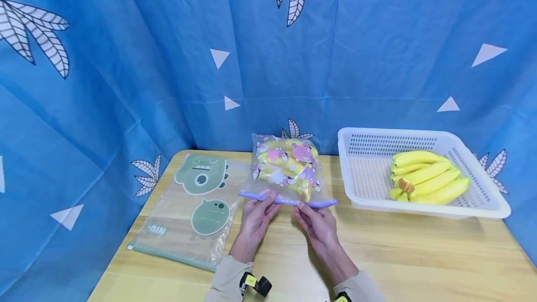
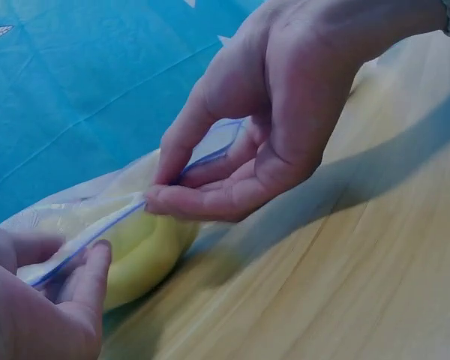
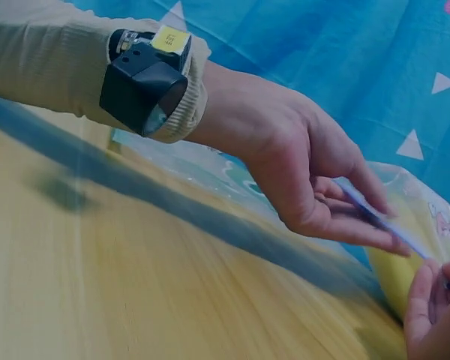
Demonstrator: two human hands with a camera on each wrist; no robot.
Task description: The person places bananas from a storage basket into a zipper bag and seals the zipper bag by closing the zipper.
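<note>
A clear zip bag (image 1: 289, 167) with pink cartoon prints lies at the middle back, its purple zip edge towards me. Bananas (image 2: 139, 259) show yellow through its plastic. At the left part of the zip edge, my left hand (image 1: 255, 216) pinches it between thumb and fingers. My right hand (image 1: 318, 227) pinches the same strip nearer its middle, a short gap away. In the left wrist view, the right hand's thumb and fingertip meet on the strip. The right wrist view shows the left hand (image 3: 285, 157) with thumb above the strip and fingers below.
Left of the hands lies a flat clear zip bag (image 1: 168, 220) with green dinosaur prints. A white plastic basket (image 1: 365, 176) stands at the right, with a bunch of bananas (image 1: 432, 178) inside. Behind the wooden table (image 1: 415, 255) hangs a blue curtain (image 1: 277, 69).
</note>
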